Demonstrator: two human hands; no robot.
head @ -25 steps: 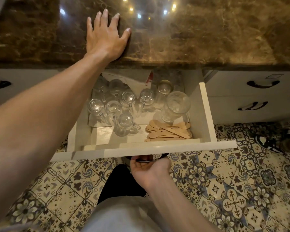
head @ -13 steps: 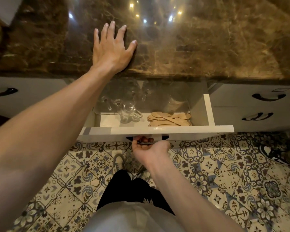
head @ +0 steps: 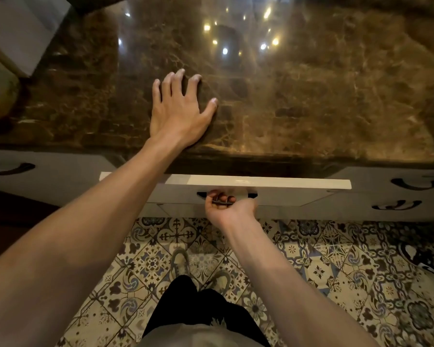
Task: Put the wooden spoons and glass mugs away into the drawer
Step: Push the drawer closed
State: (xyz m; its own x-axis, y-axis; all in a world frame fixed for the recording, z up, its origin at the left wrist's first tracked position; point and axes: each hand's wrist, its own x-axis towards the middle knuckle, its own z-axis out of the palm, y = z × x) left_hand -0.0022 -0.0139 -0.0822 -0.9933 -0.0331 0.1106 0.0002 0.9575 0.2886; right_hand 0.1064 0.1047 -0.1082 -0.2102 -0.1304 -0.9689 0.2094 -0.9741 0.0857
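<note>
The right hand (head: 229, 206) is curling its fingers round the handle (head: 252, 195) of the drawer (head: 273, 183), which is standing nearly shut. Above the drawer the left hand (head: 178, 113) is lying flat and empty on the countertop (head: 323, 96). No spoons or mugs are showing outside it, so likely only the last push is remaining

Pose of both limbs: left arm (head: 85, 234) extended forward across the frame, forearm bare, wrist straight; left hand (head: 178, 113) palm down, fingers spread and nearly straight, thumb splayed to the right, resting flat on the countertop (head: 311, 96). The right arm (head: 273, 271) reaches forward from lower right, wrist slightly bent; right hand (head: 229, 207) turned palm up, fingers curled from below round the drawer handle (head: 252, 195), fingertips showing above the bar. Hands well apart, left farther forward
</note>
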